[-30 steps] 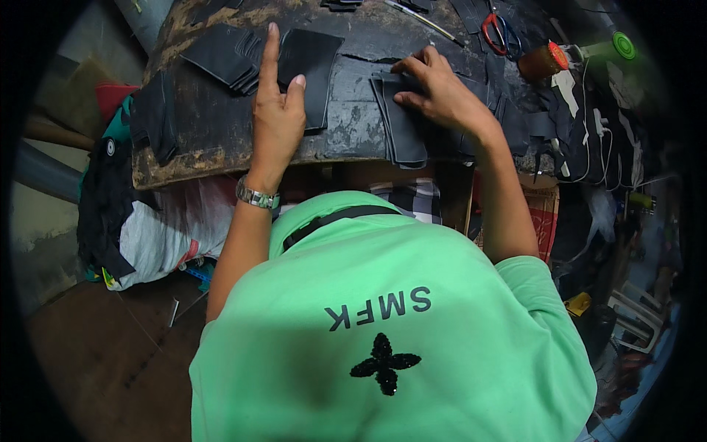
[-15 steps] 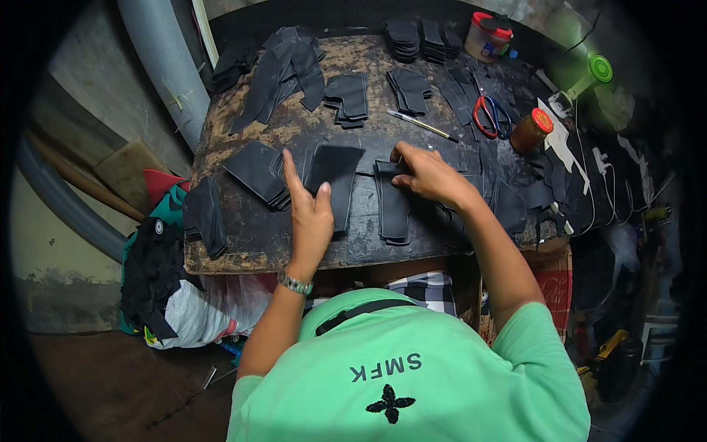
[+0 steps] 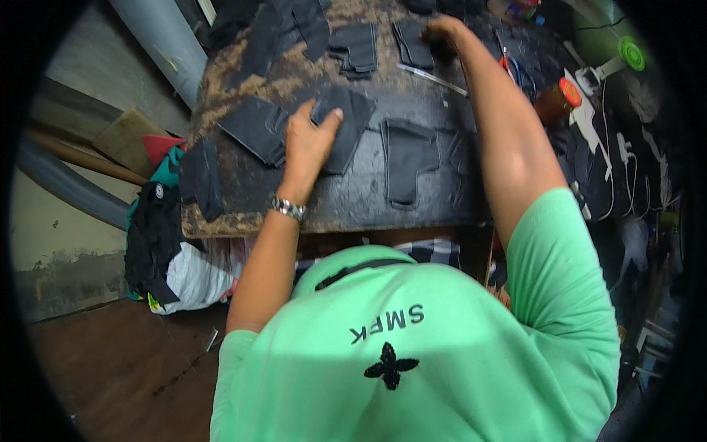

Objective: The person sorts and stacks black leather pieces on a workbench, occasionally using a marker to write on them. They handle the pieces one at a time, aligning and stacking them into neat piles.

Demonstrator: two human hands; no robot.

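- Left hand [image 3: 308, 140]: fingers spread, pressing flat black cut piece [image 3: 345, 127] mid-counter [image 3: 243, 214].
- Right hand [image 3: 442, 29]: stretched to far stack of black pieces [image 3: 414, 44]; grip cannot be told.

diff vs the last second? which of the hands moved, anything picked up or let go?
The right hand left the dark cut piece in front of the person and reached up to the stacks of dark pieces at the bench's far edge; whether it grips one cannot be told. The left hand stayed flat on the dark piece beside it. The thin rod and scissors did not move.
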